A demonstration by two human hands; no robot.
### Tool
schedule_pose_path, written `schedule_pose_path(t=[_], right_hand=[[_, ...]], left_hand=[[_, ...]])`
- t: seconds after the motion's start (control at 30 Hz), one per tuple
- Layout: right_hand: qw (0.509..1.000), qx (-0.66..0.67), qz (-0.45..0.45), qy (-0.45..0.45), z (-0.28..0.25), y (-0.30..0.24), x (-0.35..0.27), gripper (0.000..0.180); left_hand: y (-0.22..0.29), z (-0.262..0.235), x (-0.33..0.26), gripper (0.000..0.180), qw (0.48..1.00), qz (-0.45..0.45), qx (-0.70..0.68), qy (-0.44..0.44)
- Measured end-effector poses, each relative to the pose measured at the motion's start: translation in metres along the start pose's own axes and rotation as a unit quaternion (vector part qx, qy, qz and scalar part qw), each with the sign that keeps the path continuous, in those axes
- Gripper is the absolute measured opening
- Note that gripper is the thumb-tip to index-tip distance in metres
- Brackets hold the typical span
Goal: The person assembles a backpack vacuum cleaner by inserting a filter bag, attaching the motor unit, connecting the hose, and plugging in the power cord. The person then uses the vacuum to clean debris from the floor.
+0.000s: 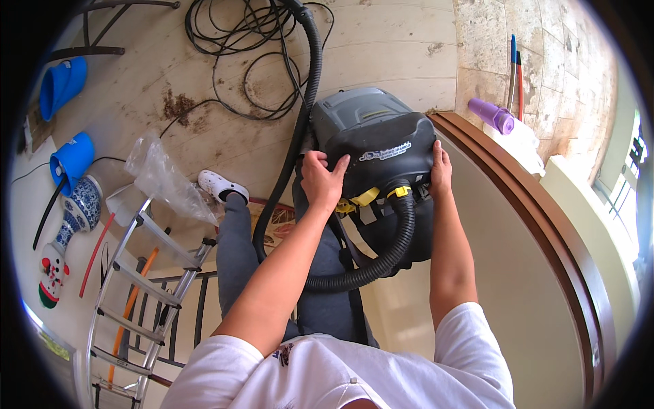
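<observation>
Cover (375,133) of vac (357,105), ctr frame, is grasped at both sides by L hand (325,180) and R hand (441,169), prob. being adjusted; even two-handed support needed next.

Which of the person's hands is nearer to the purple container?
Right. The right hand, at the right side of the machine, is left of the purple container; the left hand is farther left.

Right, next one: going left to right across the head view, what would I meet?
Snowman toy → red stick → white shoe → left hand → right hand → purple container → window.
</observation>
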State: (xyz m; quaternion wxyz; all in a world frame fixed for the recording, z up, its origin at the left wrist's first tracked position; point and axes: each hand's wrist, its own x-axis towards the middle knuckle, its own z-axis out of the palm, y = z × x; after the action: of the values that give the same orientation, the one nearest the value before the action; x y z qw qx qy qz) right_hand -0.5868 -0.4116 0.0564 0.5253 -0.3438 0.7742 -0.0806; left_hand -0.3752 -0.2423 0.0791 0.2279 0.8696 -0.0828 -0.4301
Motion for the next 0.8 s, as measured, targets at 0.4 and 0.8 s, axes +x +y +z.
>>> schedule_pose_path(t=[0.4, 0.8], right_hand=[[0.997, -0.005, 0.056, -0.047, -0.001, 0.005, -0.004, 0.075], [0.938, 0.288, 0.089, -0.172, 0.051, -0.017, -0.167, 0.059]], left_hand=[[-0.034, 0.006, 0.028, 0.072, 0.995, 0.077, -0.022, -0.064], [0.113, -0.16, 0.048, 0.043, 0.938, 0.285, -0.172, -0.097]])
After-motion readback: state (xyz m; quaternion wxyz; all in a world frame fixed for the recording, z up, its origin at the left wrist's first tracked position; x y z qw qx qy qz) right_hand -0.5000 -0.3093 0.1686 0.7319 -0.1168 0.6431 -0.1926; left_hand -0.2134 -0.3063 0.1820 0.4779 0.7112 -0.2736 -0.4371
